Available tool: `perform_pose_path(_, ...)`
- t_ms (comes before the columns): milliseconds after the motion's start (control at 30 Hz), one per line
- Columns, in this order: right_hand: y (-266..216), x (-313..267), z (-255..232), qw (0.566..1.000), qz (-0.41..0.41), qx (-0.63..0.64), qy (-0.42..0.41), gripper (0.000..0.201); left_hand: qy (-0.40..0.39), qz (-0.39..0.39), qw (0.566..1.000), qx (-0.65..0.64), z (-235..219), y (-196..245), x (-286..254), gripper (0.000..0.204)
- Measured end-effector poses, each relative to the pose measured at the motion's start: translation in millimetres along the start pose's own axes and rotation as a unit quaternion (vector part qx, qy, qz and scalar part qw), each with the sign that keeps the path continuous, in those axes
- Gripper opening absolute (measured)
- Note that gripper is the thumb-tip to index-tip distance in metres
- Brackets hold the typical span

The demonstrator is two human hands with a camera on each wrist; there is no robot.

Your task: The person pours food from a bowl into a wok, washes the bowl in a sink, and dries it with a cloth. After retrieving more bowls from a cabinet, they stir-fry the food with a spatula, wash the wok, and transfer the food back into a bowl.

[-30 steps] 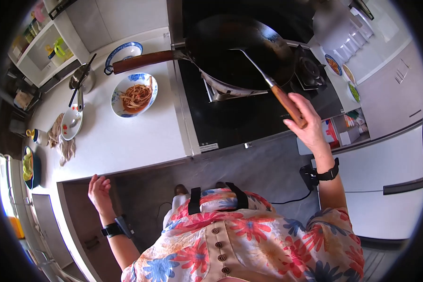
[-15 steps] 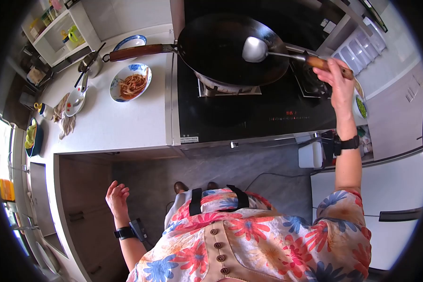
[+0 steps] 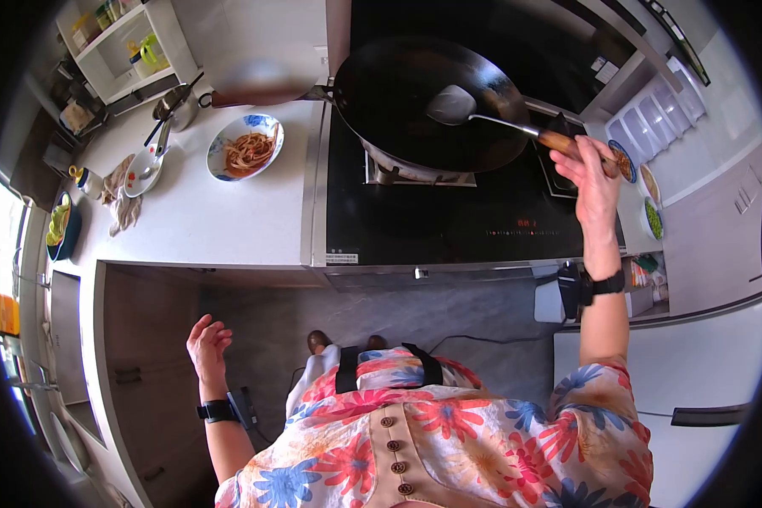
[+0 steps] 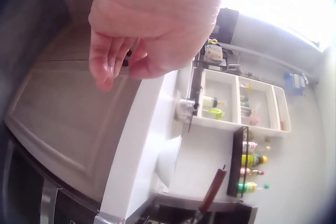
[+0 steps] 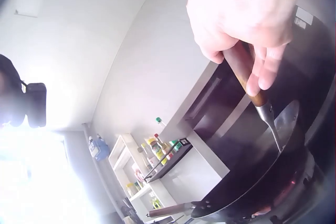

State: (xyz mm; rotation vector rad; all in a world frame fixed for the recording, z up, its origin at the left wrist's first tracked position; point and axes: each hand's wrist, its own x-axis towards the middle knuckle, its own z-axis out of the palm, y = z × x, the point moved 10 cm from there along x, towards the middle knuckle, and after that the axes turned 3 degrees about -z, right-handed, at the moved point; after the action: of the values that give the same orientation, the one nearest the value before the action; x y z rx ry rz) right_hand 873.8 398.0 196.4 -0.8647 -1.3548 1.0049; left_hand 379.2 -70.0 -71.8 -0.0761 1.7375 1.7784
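Note:
My right hand grips the wooden handle of a wok spatula, fingers curled round it. The spatula's broad metal blade lies over the dark inside of a large wok on the cooktop. In the right wrist view the shaft slants down past the wok's rim. My left hand hangs low in front of the counter, fingers loosely bent, holding nothing. Near it on the counter stands a blue-and-white bowl of reddish strips.
The wok's wooden handle reaches left over the counter. Further left are a small pot, a dish with a spoon and a cloth. At the right stand small bowls, one with chopped greens. The cooktop's display glows red.
The spatula swung from pointing up and left into the wok to lying nearly level, blade over the wok. My right hand rose with it, then came slightly left. The cooktop display now shows lit.

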Motion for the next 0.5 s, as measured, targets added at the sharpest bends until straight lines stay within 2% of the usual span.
perform_pose_path(100,-2.3,-3.5,-2.7,1.000,0.017,0.001,-0.017,0.025,0.016,-0.013,1.000,-0.018,-15.0,-13.6,-2.6,0.025)
perform_pose_path(200,-1.7,-9.1,16.3,0.999,0.010,0.019,-0.042,0.022,0.013,-0.026,0.999,-0.031,-17.3,-23.5,-2.6,0.023)
perform_pose_path(267,-11.0,-9.4,33.8,0.996,-0.063,-0.013,-0.067,0.018,0.017,-0.036,0.999,-0.026,-19.0,-27.0,-5.6,0.021)
perform_pose_path(333,-12.2,-12.6,49.2,0.991,-0.077,-0.025,-0.103,0.016,0.004,-0.027,0.999,-0.021,-12.7,-25.3,-5.9,0.020)
perform_pose_path(367,-18.9,-16.2,57.6,0.982,-0.120,-0.071,-0.123,0.015,0.007,-0.031,0.999,-0.026,-11.8,-28.1,-6.4,0.020)
perform_pose_path(400,-24.9,-20.9,66.5,0.968,-0.164,-0.117,-0.147,0.015,0.015,-0.041,0.998,-0.034,-12.4,-33.6,-7.4,0.020)
perform_pose_path(467,-22.0,-27.6,78.4,0.954,-0.173,-0.165,-0.183,0.015,0.002,-0.043,0.998,-0.040,-8.1,-45.9,-10.4,0.020)
perform_pose_path(500,-34.7,-40.3,94.2,0.916,-0.247,-0.236,-0.210,0.016,0.014,-0.057,0.997,-0.051,-8.8,-56.9,-13.2,0.020)
